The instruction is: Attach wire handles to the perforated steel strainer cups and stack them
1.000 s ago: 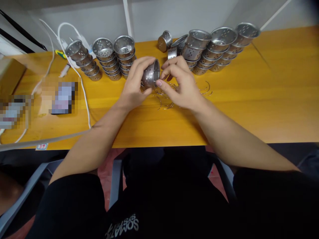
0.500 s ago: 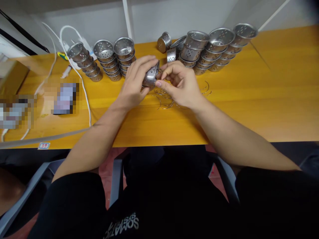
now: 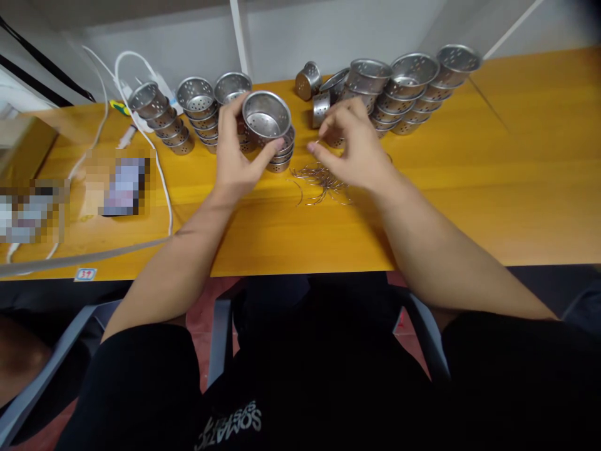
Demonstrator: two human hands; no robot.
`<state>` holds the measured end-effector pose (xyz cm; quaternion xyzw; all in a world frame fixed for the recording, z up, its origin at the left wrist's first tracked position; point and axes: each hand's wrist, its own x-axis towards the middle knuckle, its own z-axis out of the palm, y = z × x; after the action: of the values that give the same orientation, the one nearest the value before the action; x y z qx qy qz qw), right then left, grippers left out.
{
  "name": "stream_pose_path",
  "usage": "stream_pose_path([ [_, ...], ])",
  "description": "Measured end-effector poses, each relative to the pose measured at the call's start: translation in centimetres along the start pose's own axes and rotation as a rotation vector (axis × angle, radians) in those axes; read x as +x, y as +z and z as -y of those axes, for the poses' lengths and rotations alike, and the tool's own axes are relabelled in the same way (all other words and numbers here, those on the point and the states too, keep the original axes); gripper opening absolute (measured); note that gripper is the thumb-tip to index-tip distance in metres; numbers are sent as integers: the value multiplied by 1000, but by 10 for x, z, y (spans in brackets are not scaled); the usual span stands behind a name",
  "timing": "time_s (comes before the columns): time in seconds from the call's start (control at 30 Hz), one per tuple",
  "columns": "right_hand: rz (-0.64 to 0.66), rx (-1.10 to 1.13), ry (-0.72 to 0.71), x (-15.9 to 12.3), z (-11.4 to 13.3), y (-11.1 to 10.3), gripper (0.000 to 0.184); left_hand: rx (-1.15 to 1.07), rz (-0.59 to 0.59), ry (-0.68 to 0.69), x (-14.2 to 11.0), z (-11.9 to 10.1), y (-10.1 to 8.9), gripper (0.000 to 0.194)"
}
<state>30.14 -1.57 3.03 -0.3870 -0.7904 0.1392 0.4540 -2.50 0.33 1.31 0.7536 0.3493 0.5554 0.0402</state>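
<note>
My left hand point(image 3: 237, 147) grips a shiny perforated metal cup point(image 3: 267, 119) by its side, thumb in front and fingers behind. The cup is tipped towards me, so its holed inside shows. Just below and right of it, a short stack of like cups point(image 3: 282, 156) stands on the table, partly hidden by the held cup and my thumb. My right hand point(image 3: 350, 141) hovers to the right with bent fingers, thumb and fingertips slightly apart. Beneath it lies a loose heap of thin curved metal wires point(image 3: 323, 181).
Stacked perforated cups stand along the back at left point(image 3: 195, 103) and right point(image 3: 416, 78). A small cup point(image 3: 308, 80) lies tipped over. A white cable point(image 3: 159, 175), a blurred phone-like object point(image 3: 124, 188) and a box point(image 3: 30, 147) are at left on the wooden table point(image 3: 493, 207).
My left hand has turned the cup mouth-up and moved it left. My right hand has drawn back from the cup's rim to the right, with its fingertips parting.
</note>
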Motion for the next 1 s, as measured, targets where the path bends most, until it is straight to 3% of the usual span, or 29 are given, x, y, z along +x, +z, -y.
stream_pose_path([
  [0.13,272,-153,62,-6,-29,4,57,-127,18,-65,-5,27,18,87],
  [0.2,343,-211,103,-8,-33,8,52,-140,66,-100,-8,35,27,87],
  [0.27,305,-224,114,-9,-27,9,54,-125,132,-155,-10,41,35,93],
  [0.4,191,-129,35,-6,4,9,87,-169,187,-175,-15,54,44,101],
  [0.53,224,-37,-69,-3,29,13,88,-217,191,-181,-17,68,48,105],
  [0.67,243,-16,-77,-3,30,19,88,-267,215,-173,-17,75,51,109],
  [0.8,240,-9,-78,-4,23,24,92,-282,224,-169,-16,67,53,108],
  [1.0,187,-15,-57,-9,30,32,89,-117,219,-341,-12,23,43,87],
])
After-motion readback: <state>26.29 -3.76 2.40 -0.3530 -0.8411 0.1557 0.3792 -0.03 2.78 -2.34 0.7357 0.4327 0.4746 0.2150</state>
